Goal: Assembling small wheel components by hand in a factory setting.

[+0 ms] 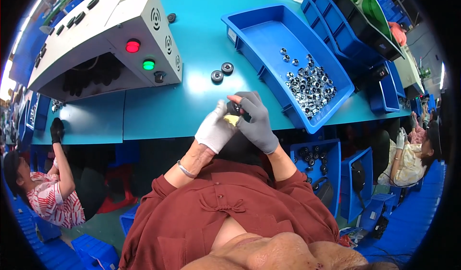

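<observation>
In front of my chest, just over the table's near edge, both hands meet around a small black wheel [233, 108]. My left hand [212, 130], in a white glove, closes on it from the left. From the right, my right hand [258, 123] grips it in a grey glove with a bare fingertip showing. A yellow cloth-like piece [231, 120] is pinched between the hands, just below the wheel. Beyond them on the teal table lie two black wheels with shiny centres, one wheel [217, 77] nearer than the other wheel [227, 68].
A blue tray [249, 58] of shiny metal parts [312, 85] stands at right. At left is a white machine [144, 34] with red and green lights. Below the table edge, a blue bin [333, 174] holds black wheels. Co-workers sit at far left [57, 193] and far right [408, 159].
</observation>
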Demonstrator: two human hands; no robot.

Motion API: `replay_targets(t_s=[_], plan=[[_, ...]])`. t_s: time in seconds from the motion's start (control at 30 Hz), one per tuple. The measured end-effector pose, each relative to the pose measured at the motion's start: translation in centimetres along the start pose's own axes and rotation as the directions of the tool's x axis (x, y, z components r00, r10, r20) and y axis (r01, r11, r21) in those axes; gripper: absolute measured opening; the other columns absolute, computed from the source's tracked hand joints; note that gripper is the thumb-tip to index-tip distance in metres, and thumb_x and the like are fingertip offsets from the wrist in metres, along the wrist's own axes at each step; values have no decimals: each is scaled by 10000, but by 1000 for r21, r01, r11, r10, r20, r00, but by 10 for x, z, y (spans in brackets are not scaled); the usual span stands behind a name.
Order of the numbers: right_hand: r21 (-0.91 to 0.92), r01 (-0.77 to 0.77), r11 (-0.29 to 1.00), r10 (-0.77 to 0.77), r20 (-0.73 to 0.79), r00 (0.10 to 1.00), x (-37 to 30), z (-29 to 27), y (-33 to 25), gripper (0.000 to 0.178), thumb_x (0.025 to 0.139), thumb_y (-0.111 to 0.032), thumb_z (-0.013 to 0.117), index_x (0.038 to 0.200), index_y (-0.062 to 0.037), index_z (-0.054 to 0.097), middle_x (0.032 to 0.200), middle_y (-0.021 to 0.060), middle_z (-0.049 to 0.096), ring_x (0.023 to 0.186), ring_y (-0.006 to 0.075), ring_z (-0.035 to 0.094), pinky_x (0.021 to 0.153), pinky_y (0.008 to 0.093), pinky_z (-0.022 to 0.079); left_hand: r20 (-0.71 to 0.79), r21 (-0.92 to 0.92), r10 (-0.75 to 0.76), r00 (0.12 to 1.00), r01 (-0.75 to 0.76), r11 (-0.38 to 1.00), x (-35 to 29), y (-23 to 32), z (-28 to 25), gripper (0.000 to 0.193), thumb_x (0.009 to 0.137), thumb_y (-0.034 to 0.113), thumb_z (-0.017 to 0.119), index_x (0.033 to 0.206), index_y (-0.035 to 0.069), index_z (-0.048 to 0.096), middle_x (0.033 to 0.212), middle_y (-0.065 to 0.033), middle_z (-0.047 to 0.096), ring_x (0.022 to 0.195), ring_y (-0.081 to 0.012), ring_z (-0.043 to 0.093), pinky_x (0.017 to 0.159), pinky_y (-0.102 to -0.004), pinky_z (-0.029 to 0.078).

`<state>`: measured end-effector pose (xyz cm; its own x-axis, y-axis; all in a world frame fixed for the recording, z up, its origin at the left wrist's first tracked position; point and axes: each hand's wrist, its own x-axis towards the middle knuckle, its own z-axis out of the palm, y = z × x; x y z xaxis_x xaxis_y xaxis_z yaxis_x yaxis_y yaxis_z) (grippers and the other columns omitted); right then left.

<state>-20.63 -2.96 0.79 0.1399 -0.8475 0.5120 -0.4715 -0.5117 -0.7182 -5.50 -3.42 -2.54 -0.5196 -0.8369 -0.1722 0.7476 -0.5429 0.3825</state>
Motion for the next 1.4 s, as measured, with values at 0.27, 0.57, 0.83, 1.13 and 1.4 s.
replay_targets(t_s=[0.27, 0.57, 0.83, 1.13, 1.4], plan=[[334, -322, 886, 328, 39, 944, -16, -3, 0, 367, 856, -21, 638, 1220, 14, 657, 1107, 122, 625, 1006, 214, 627, 895, 304, 500, -72, 271, 145, 987, -121, 955, 1, 0, -3, 346, 960, 131, 697, 1233, -51, 585, 1129, -129, 664, 973, -189, 669, 854, -316, 549], [276, -281, 919, 283, 33, 958, -20, -9, -15, 405, 849, 83, 526, 1222, 23, 673, 932, 44, 571, 873, 145, 566, 807, 241, 449, -23, 836, 436, 900, -222, 502, -3, -4, 4, 173, 872, 21, 749, 1007, -17, 648, 888, -64, 700, 792, -124, 672, 725, -261, 550], [196, -334, 922, 350, -51, 936, -29, 10, -10, 491, 780, 115, 511, 1224, 2, 690, 895, 108, 570, 827, 181, 593, 770, 268, 476, -50, 904, 595, 802, -218, 368, 6, -13, -2, 171, 847, 22, 775, 876, 8, 607, 849, -56, 694, 718, -108, 650, 643, -251, 530], [637, -336, 694, 373, 81, 924, -26, -1, 2, 386, 931, 12, 613, 1313, -23, 651, 1096, 17, 597, 1022, 104, 584, 904, 233, 475, -163, 367, 126, 978, -59, 929, -4, 5, 4, 195, 975, 76, 652, 1115, -59, 666, 955, -94, 693, 685, -123, 628, 585, -266, 539], [441, -257, 860, 223, 129, 966, -24, -4, 4, 464, 950, -317, 679, 1285, 1, 638, 1204, 65, 561, 1032, 145, 592, 864, 262, 492, -67, 220, -37, 997, 51, 974, -1, 0, -13, 243, 1016, 182, 615, 1171, -4, 632, 969, -54, 636, 703, -112, 573, 587, -249, 469]])
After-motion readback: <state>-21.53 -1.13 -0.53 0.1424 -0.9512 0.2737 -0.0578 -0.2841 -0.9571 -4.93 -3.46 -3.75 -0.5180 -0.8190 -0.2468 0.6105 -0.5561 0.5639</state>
